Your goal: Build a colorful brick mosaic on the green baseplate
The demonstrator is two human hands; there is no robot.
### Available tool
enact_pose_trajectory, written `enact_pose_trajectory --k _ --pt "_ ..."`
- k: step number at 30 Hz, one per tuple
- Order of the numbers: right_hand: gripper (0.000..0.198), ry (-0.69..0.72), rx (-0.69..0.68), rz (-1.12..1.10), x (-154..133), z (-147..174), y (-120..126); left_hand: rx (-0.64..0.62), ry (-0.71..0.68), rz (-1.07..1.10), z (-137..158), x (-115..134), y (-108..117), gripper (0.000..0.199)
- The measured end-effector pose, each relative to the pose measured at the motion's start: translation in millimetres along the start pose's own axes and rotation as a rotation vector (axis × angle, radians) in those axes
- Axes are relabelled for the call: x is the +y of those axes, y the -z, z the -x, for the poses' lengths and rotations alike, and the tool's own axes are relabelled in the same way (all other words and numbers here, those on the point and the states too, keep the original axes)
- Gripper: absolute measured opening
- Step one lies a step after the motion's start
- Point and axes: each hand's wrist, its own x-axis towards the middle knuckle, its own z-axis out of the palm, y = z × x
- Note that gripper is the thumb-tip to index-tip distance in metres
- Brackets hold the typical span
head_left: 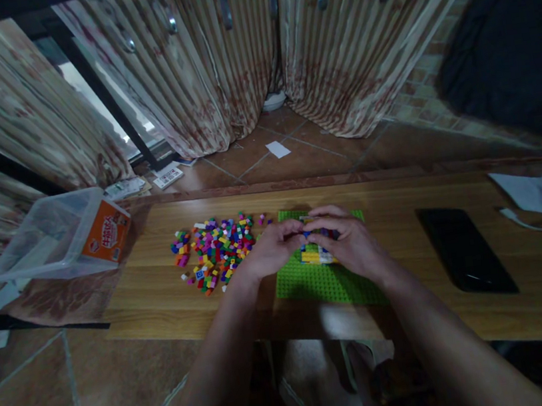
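A green studded baseplate (pixel 307 285) lies on the wooden table, with a low build of toy bricks (pixel 315 255) in yellow, white, blue and red on its middle. My left hand (pixel 274 246) reaches in from the left, thumb and fingers pinched together at the build's upper left. Over the build's right side curls my right hand (pixel 351 239), its fingertips meeting those of the left. A bit of blue shows between the fingertips; whether it is a loose brick or part of the build I cannot tell. My fingers hide much of the build.
Many small coloured bricks (pixel 223 243) lie scattered left of the baseplate. A clear plastic bin (pixel 54 237) with an orange label stands beyond the table's left end. On the right are a black phone-like slab (pixel 464 250), white paper (pixel 536 192) and a white cable (pixel 530 220).
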Motion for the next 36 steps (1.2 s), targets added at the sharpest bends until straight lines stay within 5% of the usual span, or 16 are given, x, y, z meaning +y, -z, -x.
enact_pose_trajectory --k 10,20,36 --pt "0.010 0.008 -0.060 0.161 5 2 -3 0.152 0.021 -0.258 2 -6 8 0.017" --pt "0.011 -0.094 0.038 0.216 9 -2 -15 0.173 0.025 -0.288 -5 -29 -5 0.014" --pt "0.013 -0.172 0.068 0.177 15 1 -5 0.233 0.016 -0.378 0 -9 -15 0.015"
